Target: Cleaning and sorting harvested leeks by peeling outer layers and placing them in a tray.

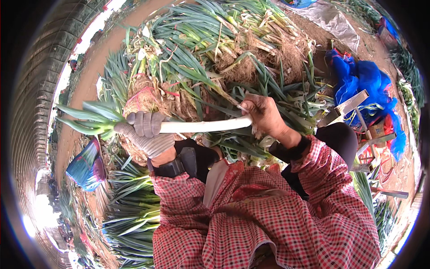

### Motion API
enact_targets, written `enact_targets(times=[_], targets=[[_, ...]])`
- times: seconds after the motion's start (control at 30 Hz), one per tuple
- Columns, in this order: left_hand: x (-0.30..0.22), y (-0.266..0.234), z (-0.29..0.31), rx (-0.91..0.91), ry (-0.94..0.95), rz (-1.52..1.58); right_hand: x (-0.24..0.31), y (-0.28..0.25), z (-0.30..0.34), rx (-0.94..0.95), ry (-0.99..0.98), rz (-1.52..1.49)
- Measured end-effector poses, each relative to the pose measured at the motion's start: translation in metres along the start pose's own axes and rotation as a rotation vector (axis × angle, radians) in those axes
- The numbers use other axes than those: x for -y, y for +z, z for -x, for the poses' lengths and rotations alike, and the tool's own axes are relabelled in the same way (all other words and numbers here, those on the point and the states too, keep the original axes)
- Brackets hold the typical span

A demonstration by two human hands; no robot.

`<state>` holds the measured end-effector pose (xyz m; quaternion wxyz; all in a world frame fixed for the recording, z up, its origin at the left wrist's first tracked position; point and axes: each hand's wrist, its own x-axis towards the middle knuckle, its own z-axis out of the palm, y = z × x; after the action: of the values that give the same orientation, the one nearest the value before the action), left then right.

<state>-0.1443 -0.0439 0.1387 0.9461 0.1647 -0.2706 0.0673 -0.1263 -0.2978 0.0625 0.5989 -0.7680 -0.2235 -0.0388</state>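
A blue sack with a dark mouth lies on the ground below and to the left of the left hand; what is in it cannot be told. Right of the right hand, a heap of blue netting sits beside a small wooden frame. A grey sheet lies farther up on the dirt.

The leek runs almost level between the 2 hands, its long axis left to right. Its green leaves fan out past the left hand, pointing left; its white stalk reaches right to the right hand.

The left hand, in a grey knit glove, has its grip closed fully around the stalk where white meets green. The right hand is bare; its grip is closed on the stalk's right end, thumb and fingers pinched over it.

Above both hands lies a big pile of leeks with earthy roots. More cut leaves lie below the left hand. Checked red sleeves come in from below.
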Motion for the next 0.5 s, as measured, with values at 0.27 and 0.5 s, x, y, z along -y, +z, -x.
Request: enact_targets(times=[0.27, 0.5], targets=[[-0.013, 0.016, -0.013, 0.289, -0.057, -0.036, 0.008, -0.006, 0.006, 0.210, -0.380, 0.093], [0.003, 0.003, -0.003, -0.543, 0.163, -0.639, -0.015, 0.015, 0.011, 0.156, -0.440, 0.637]])
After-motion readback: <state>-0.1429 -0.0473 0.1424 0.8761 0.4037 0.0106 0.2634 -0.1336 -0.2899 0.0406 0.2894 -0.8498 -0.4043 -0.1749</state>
